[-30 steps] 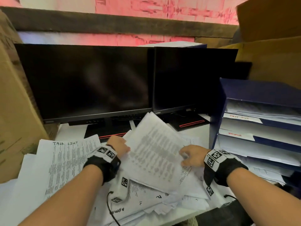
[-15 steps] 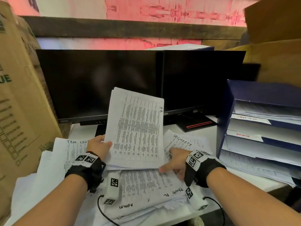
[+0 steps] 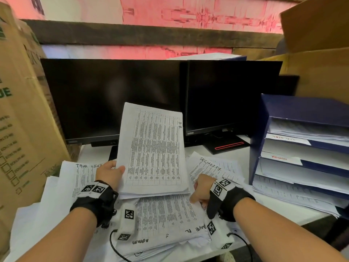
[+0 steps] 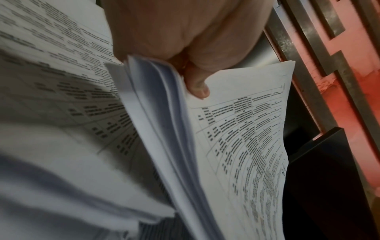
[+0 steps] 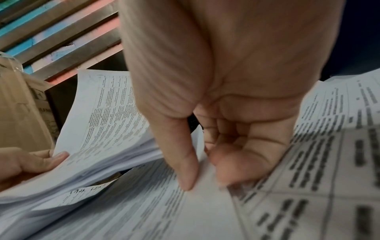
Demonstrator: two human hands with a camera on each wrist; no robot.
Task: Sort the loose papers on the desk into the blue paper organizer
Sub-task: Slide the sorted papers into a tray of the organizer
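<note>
Head view showed the left hand point(image 3: 109, 174) gripping a tilted sheaf marked H.R point(image 3: 154, 148) above the bench's loose papers point(image 3: 166, 218), where the right hand point(image 3: 203, 190) pinched a sheet point(image 5: 207, 183); the blue organizer point(image 3: 258, 140) stood right.

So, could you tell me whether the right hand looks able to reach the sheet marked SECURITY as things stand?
Probably yes: the right hand already sits at the near edge of the SECURITY sheet, which lies uncovered on the pile; the left hand holds the raised stack clear of it.
</note>
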